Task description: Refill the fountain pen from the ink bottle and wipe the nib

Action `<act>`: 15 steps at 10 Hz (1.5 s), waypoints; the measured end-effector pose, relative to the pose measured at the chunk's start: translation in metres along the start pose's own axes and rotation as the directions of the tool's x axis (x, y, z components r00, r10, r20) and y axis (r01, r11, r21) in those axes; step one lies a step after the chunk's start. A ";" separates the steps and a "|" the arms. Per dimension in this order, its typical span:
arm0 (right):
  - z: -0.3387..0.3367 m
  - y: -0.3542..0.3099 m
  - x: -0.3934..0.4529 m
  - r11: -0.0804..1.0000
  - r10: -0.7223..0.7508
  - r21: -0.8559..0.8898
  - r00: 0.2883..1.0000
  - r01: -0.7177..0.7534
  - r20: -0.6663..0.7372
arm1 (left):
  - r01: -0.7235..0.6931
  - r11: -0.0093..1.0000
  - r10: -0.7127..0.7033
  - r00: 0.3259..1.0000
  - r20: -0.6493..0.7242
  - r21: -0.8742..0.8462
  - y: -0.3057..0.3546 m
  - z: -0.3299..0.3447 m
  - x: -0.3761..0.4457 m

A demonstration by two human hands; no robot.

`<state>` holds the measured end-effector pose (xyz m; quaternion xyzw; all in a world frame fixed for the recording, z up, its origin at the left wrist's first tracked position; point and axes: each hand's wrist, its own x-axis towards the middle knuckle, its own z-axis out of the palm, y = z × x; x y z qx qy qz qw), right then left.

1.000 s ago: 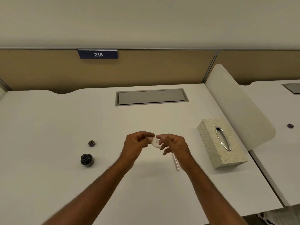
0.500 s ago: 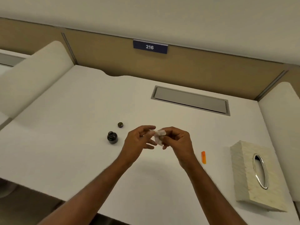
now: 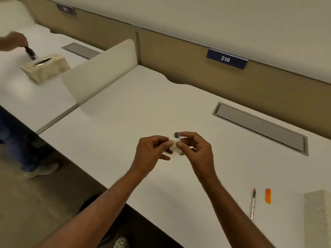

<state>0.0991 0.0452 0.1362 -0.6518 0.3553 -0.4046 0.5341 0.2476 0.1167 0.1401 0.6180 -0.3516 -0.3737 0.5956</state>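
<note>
Above the white desk [image 3: 125, 122], my left hand [image 3: 152, 153] and my right hand [image 3: 195, 149] pinch one small crumpled white tissue [image 3: 174, 146] between their fingertips. Just past my right fingertips the small dark bottle cap [image 3: 176, 134] lies on the desk. The ink bottle is hidden behind my hands. To the right lies the fountain pen [image 3: 253, 203], a thin silver barrel with its nib end pointing away from me. Beside it lies an orange pen cap [image 3: 268, 196].
A corner of the cream tissue box [image 3: 317, 217] shows at the right edge. A grey cable hatch [image 3: 259, 126] is set in the desk's back. A low divider [image 3: 100, 70] separates the left desk, where another person's hand [image 3: 14, 41] holds a dark object over a second tissue box [image 3: 45, 68].
The camera has swung left, so my hands and the desk objects sit further right in view. Both hands keep pinching the tissue. The neighbouring desk and another person have come into view.
</note>
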 end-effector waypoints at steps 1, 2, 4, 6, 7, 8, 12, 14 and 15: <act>0.041 -0.012 0.002 1.000 0.005 -0.027 1.000 -0.005 0.003 | -0.051 0.998 0.051 0.999 -0.003 0.031 0.000 -0.040 0.002; 0.085 -0.020 0.002 0.999 0.014 -0.035 1.000 -0.013 0.018 | -0.083 0.995 0.082 0.996 0.019 0.063 -0.002 -0.086 0.005; 0.178 -0.019 0.005 0.995 0.000 -0.097 0.999 0.005 0.045 | -0.162 0.971 0.163 0.987 0.008 0.175 -0.018 -0.176 0.008; 0.263 -0.007 0.005 0.974 -0.027 -0.215 0.983 0.066 0.181 | -0.168 0.934 0.204 0.975 -0.084 0.316 -0.050 -0.259 -0.001; 0.303 0.007 0.001 0.960 -0.025 -0.265 0.972 0.089 0.236 | -0.130 0.913 0.195 0.972 -0.132 0.388 -0.067 -0.297 -0.008; 0.338 0.030 -0.006 0.932 0.035 -0.349 0.938 0.094 0.346 | -0.078 0.861 0.167 0.977 -0.135 0.503 -0.095 -0.337 -0.017; 0.415 0.102 -0.050 0.694 0.308 -0.669 0.730 0.267 0.610 | 0.048 0.548 -0.159 0.986 0.048 0.835 -0.186 -0.413 -0.064; 0.408 0.120 -0.052 0.629 0.398 -0.742 0.723 0.232 0.564 | 0.088 0.495 -0.226 0.974 0.030 0.865 -0.212 -0.419 -0.081; 0.408 0.126 -0.050 0.651 0.363 -0.727 0.753 0.217 0.550 | 0.098 0.479 -0.209 0.978 0.005 0.873 -0.217 -0.422 -0.082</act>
